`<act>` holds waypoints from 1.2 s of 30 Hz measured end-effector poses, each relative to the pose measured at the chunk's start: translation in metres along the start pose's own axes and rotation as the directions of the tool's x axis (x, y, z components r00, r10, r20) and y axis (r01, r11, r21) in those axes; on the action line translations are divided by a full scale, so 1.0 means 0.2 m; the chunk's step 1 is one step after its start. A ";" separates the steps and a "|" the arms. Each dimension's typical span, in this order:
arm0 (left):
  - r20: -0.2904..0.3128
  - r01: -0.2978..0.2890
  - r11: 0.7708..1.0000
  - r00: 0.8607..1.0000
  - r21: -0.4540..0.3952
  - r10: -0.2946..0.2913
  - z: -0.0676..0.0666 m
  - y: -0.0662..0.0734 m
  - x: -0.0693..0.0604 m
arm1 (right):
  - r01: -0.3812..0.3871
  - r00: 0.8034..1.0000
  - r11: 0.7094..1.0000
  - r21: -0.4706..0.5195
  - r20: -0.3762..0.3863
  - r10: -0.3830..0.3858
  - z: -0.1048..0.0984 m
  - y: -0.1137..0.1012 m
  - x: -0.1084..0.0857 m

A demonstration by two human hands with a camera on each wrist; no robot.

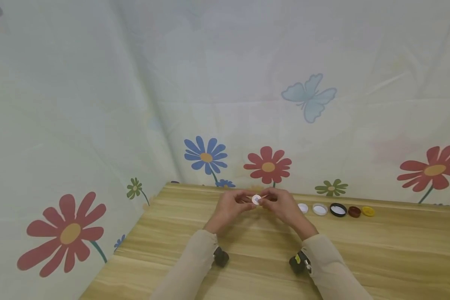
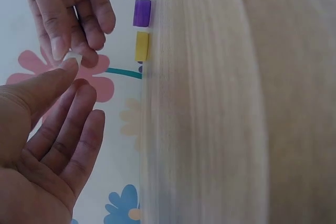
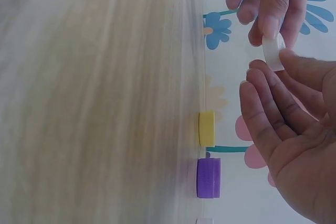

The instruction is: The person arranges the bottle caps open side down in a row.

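Observation:
A small white bottle cap [image 1: 256, 200] is held up between the two hands, above the far part of the wooden table. From the left, the thumb and fingers of the left hand [image 1: 228, 209] pinch its edge. The right hand [image 1: 283, 205] pinches its other side, the thumb against the cap. In the right wrist view the white cap [image 3: 273, 54] stands on edge, its side wall showing. Only a sliver of it shows in the left wrist view, behind the left thumb. Beyond the hands sit a yellow cap [image 3: 207, 128] and a ribbed purple cap [image 3: 208, 178].
Along the table's [image 1: 255, 258] back edge, right of the hands, runs a row of caps: a white cap [image 1: 303, 208], another white one, a black cap [image 1: 338, 215], a dark red cap [image 1: 354, 212] and a yellow cap [image 1: 368, 211]. A flower-printed curtain [image 1: 228, 104] hangs behind.

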State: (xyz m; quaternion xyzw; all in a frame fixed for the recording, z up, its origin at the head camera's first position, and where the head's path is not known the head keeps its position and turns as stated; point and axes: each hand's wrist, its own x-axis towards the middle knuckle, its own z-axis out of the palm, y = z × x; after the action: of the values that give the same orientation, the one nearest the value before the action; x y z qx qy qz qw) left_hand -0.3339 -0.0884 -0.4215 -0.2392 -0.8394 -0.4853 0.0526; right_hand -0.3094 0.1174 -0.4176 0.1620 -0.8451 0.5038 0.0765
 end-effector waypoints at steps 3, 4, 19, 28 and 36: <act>0.002 0.011 1.000 1.000 0.001 -0.011 0.00 -0.01 0.00 | 0.010 1.000 1.000 -0.018 0.026 -0.010 0.00 0.01 0.01; 0.006 0.012 1.000 1.000 -0.003 -0.012 -0.01 -0.01 0.00 | 0.013 0.999 1.000 -0.026 0.035 -0.012 0.00 0.01 0.01; 0.077 0.051 0.998 0.996 0.029 -0.053 -0.01 -0.04 0.00 | -0.027 0.997 0.997 -0.078 0.064 0.032 0.03 0.03 0.02; 0.109 0.064 0.995 0.991 0.079 -0.072 -0.02 -0.06 -0.01 | -0.004 0.995 0.999 -0.044 0.100 0.008 0.04 0.04 0.02; 0.143 0.055 0.994 0.987 0.093 -0.068 -0.03 -0.07 -0.01 | -0.022 0.993 0.999 -0.035 0.118 0.026 0.06 0.04 0.02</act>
State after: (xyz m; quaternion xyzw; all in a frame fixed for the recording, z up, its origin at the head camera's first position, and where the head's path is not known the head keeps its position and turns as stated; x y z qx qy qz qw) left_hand -0.3393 -0.1001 -0.4297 -0.2457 -0.8686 -0.4301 -0.0133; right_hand -0.3166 0.1103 -0.4287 0.1802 -0.8584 0.4797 0.0231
